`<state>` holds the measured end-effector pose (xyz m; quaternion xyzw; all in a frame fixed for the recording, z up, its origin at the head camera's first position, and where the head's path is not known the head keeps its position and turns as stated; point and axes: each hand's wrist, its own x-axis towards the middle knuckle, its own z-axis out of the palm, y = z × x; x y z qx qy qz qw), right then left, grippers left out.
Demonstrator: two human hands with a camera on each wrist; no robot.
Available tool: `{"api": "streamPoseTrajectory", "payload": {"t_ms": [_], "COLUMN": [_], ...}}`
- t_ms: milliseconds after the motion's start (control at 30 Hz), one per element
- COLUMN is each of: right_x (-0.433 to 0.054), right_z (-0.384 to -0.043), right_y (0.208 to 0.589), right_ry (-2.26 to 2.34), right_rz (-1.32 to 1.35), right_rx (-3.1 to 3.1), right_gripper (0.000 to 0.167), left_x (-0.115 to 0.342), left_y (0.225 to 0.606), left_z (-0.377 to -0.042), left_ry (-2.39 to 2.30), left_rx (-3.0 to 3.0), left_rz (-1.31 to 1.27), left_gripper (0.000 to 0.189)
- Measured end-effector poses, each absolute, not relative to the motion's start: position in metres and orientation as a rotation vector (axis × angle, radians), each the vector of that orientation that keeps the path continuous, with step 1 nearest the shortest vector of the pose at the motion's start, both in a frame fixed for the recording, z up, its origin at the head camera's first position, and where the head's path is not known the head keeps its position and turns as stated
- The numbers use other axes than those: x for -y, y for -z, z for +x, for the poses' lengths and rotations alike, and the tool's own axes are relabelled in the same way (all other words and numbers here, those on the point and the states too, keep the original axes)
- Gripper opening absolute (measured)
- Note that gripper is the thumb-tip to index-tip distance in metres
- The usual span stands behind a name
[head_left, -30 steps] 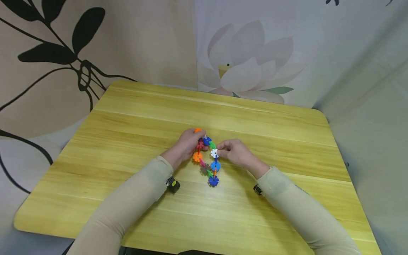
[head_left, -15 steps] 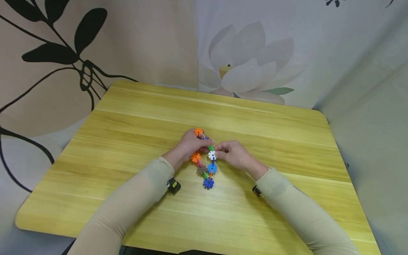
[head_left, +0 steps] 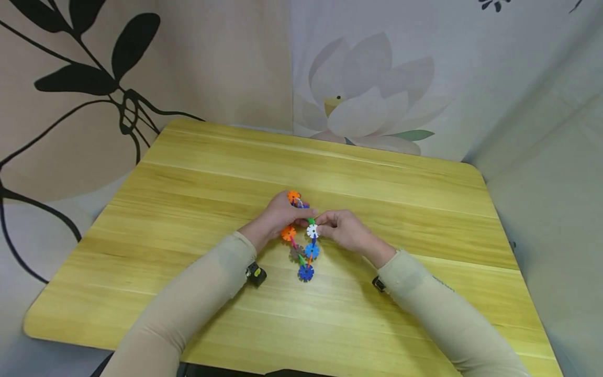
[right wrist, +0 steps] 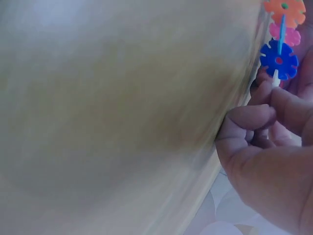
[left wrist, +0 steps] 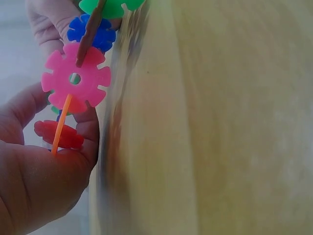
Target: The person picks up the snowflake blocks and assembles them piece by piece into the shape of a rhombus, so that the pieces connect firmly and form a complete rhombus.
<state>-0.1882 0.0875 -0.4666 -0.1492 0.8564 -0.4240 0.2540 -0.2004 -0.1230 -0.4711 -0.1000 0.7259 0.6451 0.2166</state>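
Note:
A chain of colourful notched plastic discs, linked edge to edge, hangs between the hands. My left hand [head_left: 281,213] holds its upper part, with an orange disc [head_left: 293,196] showing beyond the fingers. My right hand [head_left: 347,231] pinches the white disc [head_left: 312,231], just below a green one [head_left: 311,221]. A light blue disc [head_left: 312,251] and a dark blue disc [head_left: 306,273] trail toward me. In the left wrist view a pink disc [left wrist: 56,76] and a red disc [left wrist: 71,139] show near the palm. The right wrist view shows a blue disc [right wrist: 269,58] above the pinching fingers.
A wooden table [head_left: 400,314] lies under both hands, its rounded far right corner near the wall. Patterned cloth [head_left: 235,68] stands behind it, and a pale curtain [head_left: 542,157] is to the right. Small wrist cameras [head_left: 256,274] sit under the cuffs.
The left thumb has moved down and right along the chain to the green disc, closer to the right fingers. The lower end of the chain has swung left and slightly toward me.

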Motion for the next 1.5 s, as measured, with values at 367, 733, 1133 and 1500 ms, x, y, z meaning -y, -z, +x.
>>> {"api": "streamPoseTrajectory", "payload": {"t_ms": [367,733,1133,1500], "right_x": [-0.08,-0.077,-0.076,-0.085], "right_z": [-0.181,-0.182,-0.182,-0.186], "right_y": [0.467,0.465,0.469,0.468], "right_ry": [1.152,1.134,1.234,1.3], "right_rz": [-0.347,-0.38,-0.249,-0.178], "right_rx": [-2.37,-2.384,-2.369,-2.298], "right_gripper": [0.02,0.013,0.016,0.024], "left_x": [0.124,0.128,0.126,0.13], "left_y": [0.473,0.472,0.473,0.475], "left_z": [-0.202,-0.205,-0.203,-0.207], "left_ry": [-1.806,-1.727,-1.761,-1.986], "left_rx": [-2.005,-1.966,-1.93,-1.696], "left_rz": [-0.256,-0.141,-0.128,-0.328], "left_gripper": [0.046,0.052,0.049,0.048]}}
